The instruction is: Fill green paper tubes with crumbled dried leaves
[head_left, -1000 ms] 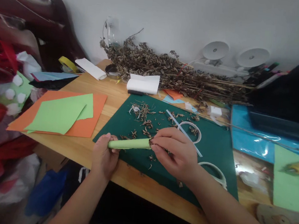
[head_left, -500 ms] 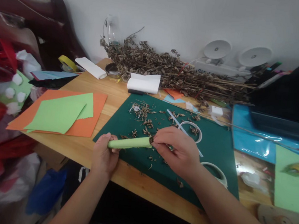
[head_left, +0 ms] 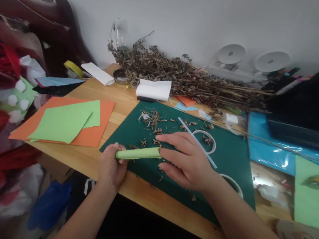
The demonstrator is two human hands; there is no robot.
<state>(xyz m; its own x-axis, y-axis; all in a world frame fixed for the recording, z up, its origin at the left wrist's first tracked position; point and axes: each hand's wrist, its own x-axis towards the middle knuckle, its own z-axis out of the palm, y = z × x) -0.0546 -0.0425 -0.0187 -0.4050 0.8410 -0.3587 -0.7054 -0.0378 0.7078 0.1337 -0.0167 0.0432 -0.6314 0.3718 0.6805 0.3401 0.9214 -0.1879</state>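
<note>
My left hand (head_left: 111, 166) is closed around the left end of a rolled tube of light green paper (head_left: 138, 154), held level over the near left corner of a dark green cutting mat (head_left: 229, 157). My right hand (head_left: 185, 159) is at the tube's right end with its fingers stretched out and spread, touching or just covering that end. Dried leaf crumbs (head_left: 152, 120) lie scattered on the mat around both hands.
A bundle of dried branches (head_left: 186, 78) lies along the wall. Green sheets on orange paper (head_left: 68, 119) sit at the left. Tape rings (head_left: 206, 137), a clear strip, a white paper roll (head_left: 153, 89), a blue plastic sheet (head_left: 270, 146) and a black case (head_left: 309, 105) surround the mat.
My right hand has gone from a pinch at the tube's right end to outstretched, spread fingers. The left hand and the tube have stayed in place.
</note>
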